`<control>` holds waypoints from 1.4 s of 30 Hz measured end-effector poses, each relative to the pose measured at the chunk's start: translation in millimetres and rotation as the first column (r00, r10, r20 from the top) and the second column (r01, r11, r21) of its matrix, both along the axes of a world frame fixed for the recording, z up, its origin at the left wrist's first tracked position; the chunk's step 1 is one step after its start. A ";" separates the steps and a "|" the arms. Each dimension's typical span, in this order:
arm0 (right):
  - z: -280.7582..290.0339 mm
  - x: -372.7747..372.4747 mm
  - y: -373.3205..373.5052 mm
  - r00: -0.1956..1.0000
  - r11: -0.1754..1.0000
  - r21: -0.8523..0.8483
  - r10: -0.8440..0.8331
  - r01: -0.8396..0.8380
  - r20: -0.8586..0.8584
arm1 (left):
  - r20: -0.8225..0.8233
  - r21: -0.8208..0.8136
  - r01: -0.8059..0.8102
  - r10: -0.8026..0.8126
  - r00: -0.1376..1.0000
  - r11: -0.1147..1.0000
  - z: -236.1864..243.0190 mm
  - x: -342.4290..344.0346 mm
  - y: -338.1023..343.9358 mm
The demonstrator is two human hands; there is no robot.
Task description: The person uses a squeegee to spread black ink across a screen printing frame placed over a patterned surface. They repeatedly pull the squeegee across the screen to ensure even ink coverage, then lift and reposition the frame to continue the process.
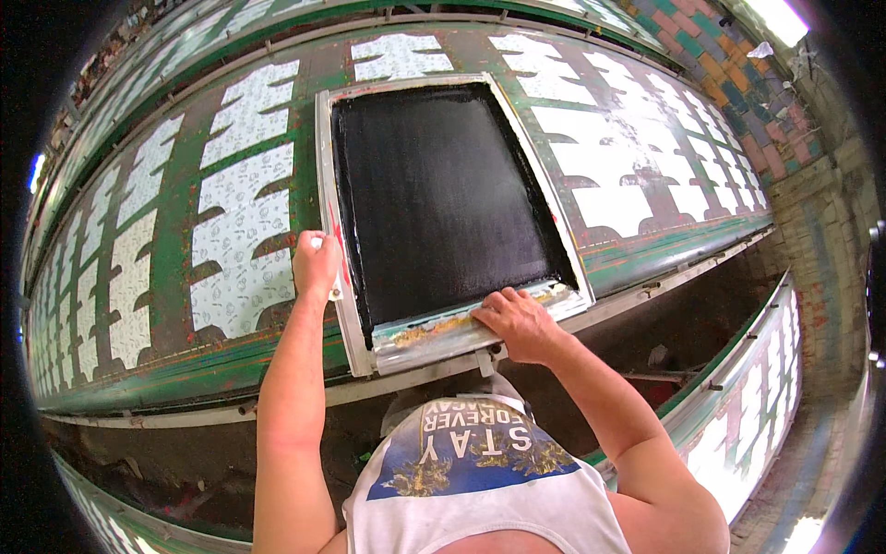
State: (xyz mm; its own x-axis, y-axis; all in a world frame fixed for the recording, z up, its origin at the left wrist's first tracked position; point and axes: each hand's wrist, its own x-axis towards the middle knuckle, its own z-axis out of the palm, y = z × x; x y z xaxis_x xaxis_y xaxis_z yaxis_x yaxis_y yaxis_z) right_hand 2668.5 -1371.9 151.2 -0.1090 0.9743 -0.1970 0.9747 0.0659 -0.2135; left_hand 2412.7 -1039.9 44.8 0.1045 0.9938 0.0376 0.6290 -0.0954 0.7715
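Note:
A large screen-printing frame [447,189] with a black mesh lies over the long green printing table. My left hand [315,265] is closed round a pale handle on the frame's left rail, which has red smears. My right hand [512,321] grips the near rail, its fingers curled over the paint-stained bar [411,334] there. White cut fabric pieces with faint printed figures [242,235] lie in rows left of the frame; plainer white pieces [591,175] lie to its right. What is under the frame is hidden.
The green table [166,383] has a metal rail along its near edge. Behind me, curved tables with white pieces [734,429] flank a dark gap. Another table runs along the far side. A tiled floor [748,115] shows at the upper right, under a tube light.

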 end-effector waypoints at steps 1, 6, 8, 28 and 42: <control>-0.6 1.1 -2.3 0.999 0.999 -0.043 0.017 -0.016 0.039 | -0.003 -0.007 -0.004 0.004 1.000 1.000 -0.7 -0.6 1.0; -5.0 16.3 -15.2 0.995 0.996 0.024 0.090 -0.089 -0.045 | -0.009 0.006 -0.009 0.009 1.000 1.000 -8.4 -1.2 1.3; -5.8 29.5 -22.5 0.986 0.991 0.042 0.129 -0.125 -0.107 | -0.033 0.035 -0.009 0.010 0.999 0.999 -11.5 -1.3 2.9; -82.1 237.4 -97.2 0.246 0.588 -0.328 -0.690 0.739 -0.681 | -0.278 0.052 -0.177 0.184 0.943 0.983 15.1 26.6 -4.7; -67.8 210.9 -83.8 0.175 0.473 -0.296 -0.724 0.830 -0.667 | 0.151 -0.134 -0.058 0.079 0.985 0.989 -24.2 -12.7 10.4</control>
